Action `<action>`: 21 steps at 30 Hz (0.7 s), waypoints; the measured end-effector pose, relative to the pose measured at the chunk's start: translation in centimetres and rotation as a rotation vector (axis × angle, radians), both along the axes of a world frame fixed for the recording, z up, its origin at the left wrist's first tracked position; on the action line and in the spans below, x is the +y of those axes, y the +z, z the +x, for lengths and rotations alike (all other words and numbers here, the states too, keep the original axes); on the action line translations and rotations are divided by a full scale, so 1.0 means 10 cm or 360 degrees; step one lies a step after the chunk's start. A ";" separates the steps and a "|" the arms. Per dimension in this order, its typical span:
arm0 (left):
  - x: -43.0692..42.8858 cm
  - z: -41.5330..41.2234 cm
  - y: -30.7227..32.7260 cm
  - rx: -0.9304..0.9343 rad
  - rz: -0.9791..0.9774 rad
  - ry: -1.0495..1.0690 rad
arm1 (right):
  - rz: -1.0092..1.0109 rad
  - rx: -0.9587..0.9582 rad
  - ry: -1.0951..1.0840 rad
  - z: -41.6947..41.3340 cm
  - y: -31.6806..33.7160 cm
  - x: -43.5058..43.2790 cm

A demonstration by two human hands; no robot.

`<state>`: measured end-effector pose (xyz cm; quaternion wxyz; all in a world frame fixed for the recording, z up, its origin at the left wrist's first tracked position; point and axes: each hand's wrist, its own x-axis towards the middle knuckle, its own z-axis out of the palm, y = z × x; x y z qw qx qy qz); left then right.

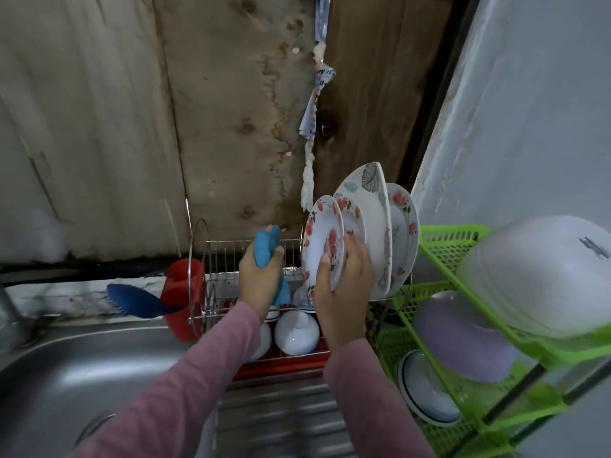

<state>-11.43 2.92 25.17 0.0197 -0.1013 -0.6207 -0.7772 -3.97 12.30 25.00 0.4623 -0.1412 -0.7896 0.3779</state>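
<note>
My left hand (259, 276) grips a blue cloth (266, 247) that sticks out above and below the fist, held over the wire dish rack (231, 256). My right hand (342, 279) holds the rim of a white plate with red flowers (320, 239), the frontmost of several plates standing upright in the rack. Behind it stand another flowered plate (353, 216), a larger leaf-patterned plate (370, 200) and one more flowered plate (403, 226). White bowls (296, 332) lie upside down on the rack's lower level.
A red utensil cup (183, 285) with a blue spatula (135, 300) hangs on the rack's left end. A steel sink (66, 368) lies at lower left. A green plastic shelf (439, 256) on the right holds bowls and a white lid. A stained wall rises behind.
</note>
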 end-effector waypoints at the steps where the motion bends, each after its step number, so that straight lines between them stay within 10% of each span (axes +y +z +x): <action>1: -0.06 0.07 0.00 0.0007 0.0008 0.0002 | -0.0019 0.0025 0.0029 0.06 -0.01 -0.03; 9: -0.64 0.80 -0.28 -0.0071 0.0005 0.0025 | -0.0741 -0.0129 0.0554 0.68 -0.30 -0.50; 21: -1.81 1.74 -0.99 -0.0441 0.0054 0.0470 | -0.0792 -0.0829 0.1076 1.15 -1.04 -1.53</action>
